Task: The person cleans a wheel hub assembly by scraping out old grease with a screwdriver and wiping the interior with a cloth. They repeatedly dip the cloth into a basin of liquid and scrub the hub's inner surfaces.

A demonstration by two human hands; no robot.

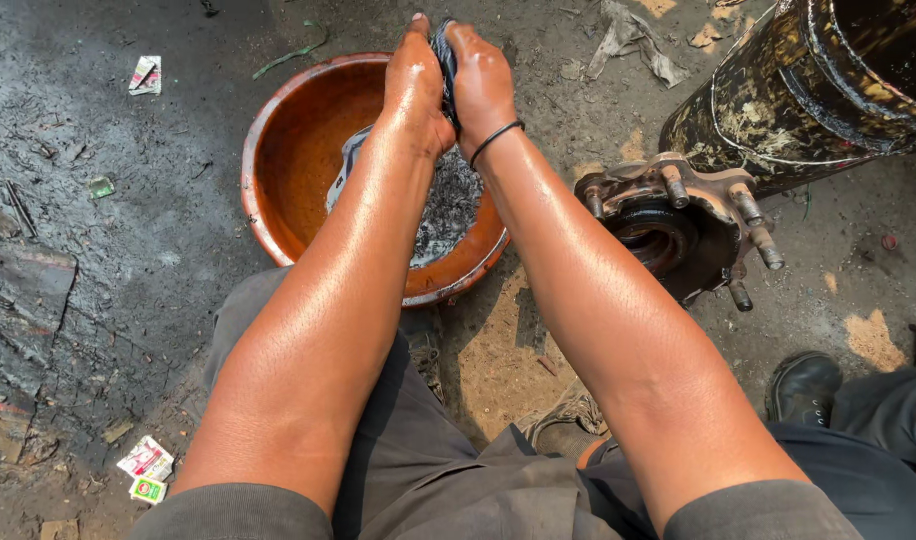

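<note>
My left hand and my right hand are pressed together over an orange metal bowl, squeezing a dark, wet rag between the palms. Both forearms are wet and shiny. A black band sits on my right wrist. Inside the bowl lies dark grey sludgy liquid and a pale scrap at the left of it. Most of the rag is hidden between my hands.
A rusty wheel hub with several studs lies on the oily ground at right, joined to a greasy black axle tube. Another person's black shoe is at lower right. Paper litter lies at lower left.
</note>
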